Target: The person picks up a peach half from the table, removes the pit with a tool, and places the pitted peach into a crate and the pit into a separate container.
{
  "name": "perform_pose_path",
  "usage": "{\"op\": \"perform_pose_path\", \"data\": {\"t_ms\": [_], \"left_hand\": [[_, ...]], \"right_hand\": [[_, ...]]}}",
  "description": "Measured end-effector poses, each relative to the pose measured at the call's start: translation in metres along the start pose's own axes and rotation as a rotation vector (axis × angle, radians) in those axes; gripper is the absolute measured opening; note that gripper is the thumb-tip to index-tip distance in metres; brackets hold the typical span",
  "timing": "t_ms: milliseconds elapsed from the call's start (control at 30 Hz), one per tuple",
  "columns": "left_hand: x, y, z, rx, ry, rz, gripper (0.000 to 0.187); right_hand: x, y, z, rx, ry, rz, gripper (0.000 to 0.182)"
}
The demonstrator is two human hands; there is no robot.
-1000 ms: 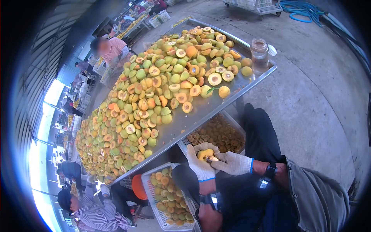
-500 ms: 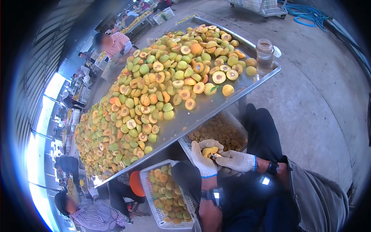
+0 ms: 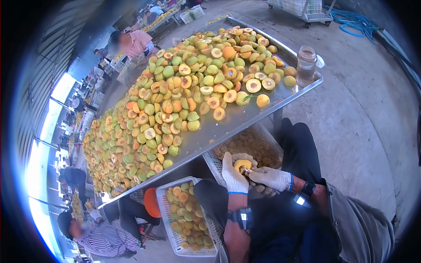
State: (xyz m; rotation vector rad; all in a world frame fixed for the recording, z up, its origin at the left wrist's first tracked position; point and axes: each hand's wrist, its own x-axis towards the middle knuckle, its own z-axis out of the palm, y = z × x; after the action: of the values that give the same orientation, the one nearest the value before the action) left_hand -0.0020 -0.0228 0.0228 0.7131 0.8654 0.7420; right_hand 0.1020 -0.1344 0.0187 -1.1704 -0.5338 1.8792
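My left hand (image 3: pixel 234 173), in a white knitted glove, is closed around a yellow fruit half (image 3: pixel 242 165) whose cut face shows. My right hand (image 3: pixel 272 179), gloved too, holds a small metal tool (image 3: pixel 246 171) against the fruit's middle; most of the tool is hidden by the fingers. Both hands are close together above the front edge of a white crate (image 3: pixel 274 147) with brownish pieces in it. Halved fruits (image 3: pixel 166 105) lie heaped on the metal table (image 3: pixel 228 127) beyond.
Below the table is a white basket (image 3: pixel 175 239) of fruit halves, beside an orange seat (image 3: pixel 151 202). A clear jar (image 3: pixel 305 65) stands at the table's right corner. A person in a striped top (image 3: pixel 107 239) sits at lower left; another person (image 3: pixel 136 44) is across the table.
The fruit half has turned in my left hand, so its cut face shows more. The view has shifted slightly.
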Motion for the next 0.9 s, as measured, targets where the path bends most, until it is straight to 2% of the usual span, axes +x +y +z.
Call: {"op": "perform_pose_path", "data": {"t_ms": [33, 100, 200, 333, 400, 633, 700, 733, 800, 833, 867, 900], "left_hand": [[0.001, -0.002, -0.003, -0.002, 0.0, 0.001, 0.065], [0.002, -0.007, -0.009, 0.06, -0.082, 0.128, 0.067], [0.003, -0.01, -0.013, 0.022, -0.124, 0.167, 0.068], [0.003, -0.012, -0.005, -0.015, -0.065, 0.203, 0.069], [0.007, -0.014, -0.006, -0.088, -0.106, 0.13, 0.069], [0.013, -0.018, -0.012, -0.154, -0.109, 0.058, 0.069], [0.02, -0.021, -0.023, -0.656, -0.3, -0.185, 0.07], [0.022, -0.025, -0.028, -0.658, -0.3, -0.182, 0.07], [0.023, -0.026, -0.03, -0.96, -0.445, -0.353, 0.069], [0.024, -0.031, -0.033, -0.908, -0.382, -0.3, 0.069], [0.027, -0.032, -0.032, -0.911, -0.381, -0.297, 0.069], [0.028, -0.034, -0.034, -0.678, -0.306, -0.166, 0.068]], "right_hand": [[0.0, -0.001, -0.001, -0.002, 0.001, 0.0, 0.047], [-0.001, -0.003, -0.002, 0.083, -0.073, 0.02, 0.038], [0.003, 0.001, -0.002, 0.155, -0.102, 0.019, 0.038], [0.003, -0.001, -0.006, 0.24, -0.137, 0.044, 0.039], [0.003, 0.0, -0.008, 0.248, -0.159, 0.015, 0.044], [0.005, 0.003, -0.011, 0.305, -0.17, 0.065, 0.043], [0.009, 0.012, -0.015, 0.381, -0.248, 0.067, 0.043], [0.012, 0.017, -0.013, 0.378, -0.248, 0.068, 0.043], [0.014, 0.019, -0.008, 0.419, -0.226, 0.053, 0.04], [0.011, 0.016, -0.011, 0.429, -0.321, 0.064, 0.039], [0.009, 0.015, -0.011, 0.426, -0.321, 0.067, 0.039], [0.008, 0.016, -0.011, 0.454, -0.329, 0.064, 0.041]]}}
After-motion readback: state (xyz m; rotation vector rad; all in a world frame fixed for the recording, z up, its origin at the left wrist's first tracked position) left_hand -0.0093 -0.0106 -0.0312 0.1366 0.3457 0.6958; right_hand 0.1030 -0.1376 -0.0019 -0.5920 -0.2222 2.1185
